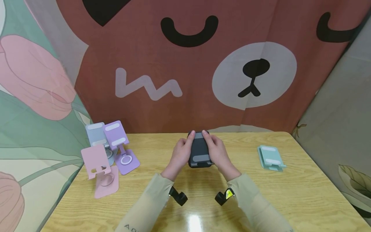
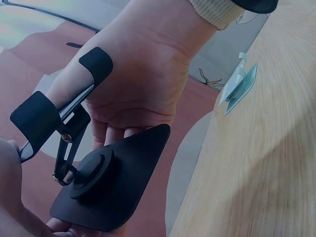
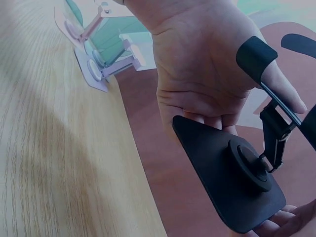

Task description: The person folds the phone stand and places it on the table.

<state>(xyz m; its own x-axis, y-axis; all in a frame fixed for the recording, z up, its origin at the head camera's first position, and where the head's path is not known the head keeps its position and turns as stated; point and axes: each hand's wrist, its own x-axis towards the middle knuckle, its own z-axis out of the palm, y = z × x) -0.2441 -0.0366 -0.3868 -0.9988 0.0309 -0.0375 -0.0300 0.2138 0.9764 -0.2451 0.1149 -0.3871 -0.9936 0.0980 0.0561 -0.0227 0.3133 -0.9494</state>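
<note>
We grip the black phone stand (image 1: pixel 199 150) between left hand (image 1: pixel 180 154) and right hand (image 1: pixel 218 154), fingers curled round it; pastel stands (image 1: pixel 108 151) sit left, a mint stand (image 1: pixel 271 157) right on the tabletop (image 1: pixel 304 187).

At frame centre, a black plastic phone stand (image 1: pixel 200 150) with grey pads; left, pink (image 1: pixel 99 169), lilac (image 1: pixel 120 146) and pale blue (image 1: pixel 95 133) stands; right, a mint one (image 1: pixel 271 158); pale wood-grain counter (image 1: pixel 304 193); brown bear-face backdrop (image 1: pixel 203 64).

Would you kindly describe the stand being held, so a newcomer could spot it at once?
On the wooden table, look to the middle near the bear curtain. There the left hand and right hand hold a stand between them. It alone is black; the others are pastel.
</note>
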